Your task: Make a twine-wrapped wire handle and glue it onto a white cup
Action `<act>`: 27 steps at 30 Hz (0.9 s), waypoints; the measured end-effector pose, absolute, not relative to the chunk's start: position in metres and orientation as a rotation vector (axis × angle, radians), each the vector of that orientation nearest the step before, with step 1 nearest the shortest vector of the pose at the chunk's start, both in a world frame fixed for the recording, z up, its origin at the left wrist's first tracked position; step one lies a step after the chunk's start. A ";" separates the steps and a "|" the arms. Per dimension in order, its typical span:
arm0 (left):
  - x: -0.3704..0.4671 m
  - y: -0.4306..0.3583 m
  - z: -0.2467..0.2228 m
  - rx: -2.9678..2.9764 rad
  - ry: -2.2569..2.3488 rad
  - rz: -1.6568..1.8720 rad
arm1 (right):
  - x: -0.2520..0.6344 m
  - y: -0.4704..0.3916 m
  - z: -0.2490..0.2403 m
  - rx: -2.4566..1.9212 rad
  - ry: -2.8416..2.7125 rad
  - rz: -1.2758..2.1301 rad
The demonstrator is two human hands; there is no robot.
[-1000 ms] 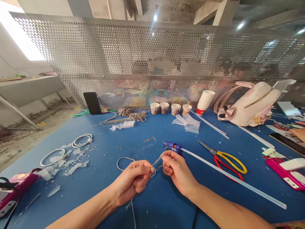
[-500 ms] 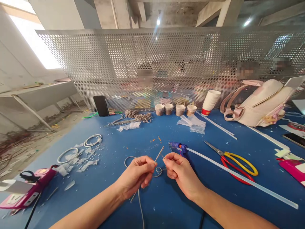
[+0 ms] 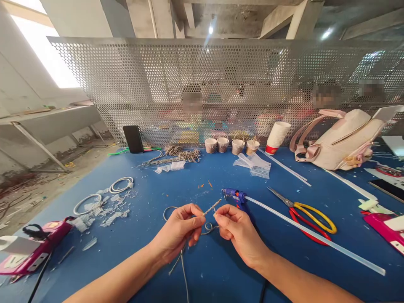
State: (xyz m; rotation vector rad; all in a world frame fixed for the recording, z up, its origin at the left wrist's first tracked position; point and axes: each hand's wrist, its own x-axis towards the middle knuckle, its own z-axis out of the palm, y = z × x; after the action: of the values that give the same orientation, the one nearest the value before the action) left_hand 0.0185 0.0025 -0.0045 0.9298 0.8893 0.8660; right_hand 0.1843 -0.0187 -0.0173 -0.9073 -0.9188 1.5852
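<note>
Between finger and thumb, my left hand (image 3: 186, 223) pinches a thin twisted grey cord piece (image 3: 213, 206), whose tip points up and right. My right hand (image 3: 235, 223) is closed just beside it, pinching a short thin strand end that touches or nearly touches the twisted piece. Loose grey cord (image 3: 185, 275) hangs below my left hand, and a loop of it curls on the blue table (image 3: 151, 277) behind the hands. A blue glue gun (image 3: 235, 195) with a long clear glue stick (image 3: 303, 225) lies just beyond my right hand.
Scissors (image 3: 312, 216) with red and yellow handles lie right. Behind stand small cord-wrapped cups (image 3: 211, 145), stacked paper cups (image 3: 277, 136), a phone (image 3: 133, 139) and a backpack (image 3: 341, 141). Power strips (image 3: 41, 248) and white rings (image 3: 121, 185) lie left. People sit behind the perforated screen (image 3: 164, 75).
The twisted piece has tilted lower toward the right, and the strand end at my right hand now stands more upright against it. The view has shifted slightly.
</note>
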 end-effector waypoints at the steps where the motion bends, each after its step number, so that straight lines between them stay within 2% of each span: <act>1: 0.018 0.002 -0.005 0.937 0.890 0.869 | 0.184 -0.019 -0.017 -0.908 -0.918 1.582; 10: 0.023 -0.001 -0.002 1.021 0.922 0.929 | 0.184 -0.019 -0.021 -0.943 -0.953 1.559; 18: 0.028 -0.012 0.005 1.042 1.066 0.998 | 0.185 -0.023 -0.018 -1.025 -1.129 1.381; 27: 0.024 -0.007 0.005 0.881 0.945 0.866 | 0.185 -0.019 -0.022 -1.073 -1.144 1.359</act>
State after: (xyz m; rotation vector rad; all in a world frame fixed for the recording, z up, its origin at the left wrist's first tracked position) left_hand 0.0236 -0.0066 0.0046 0.8814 0.9451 0.8661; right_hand 0.1850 -0.0186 -0.0224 -1.0732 -1.1440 1.3587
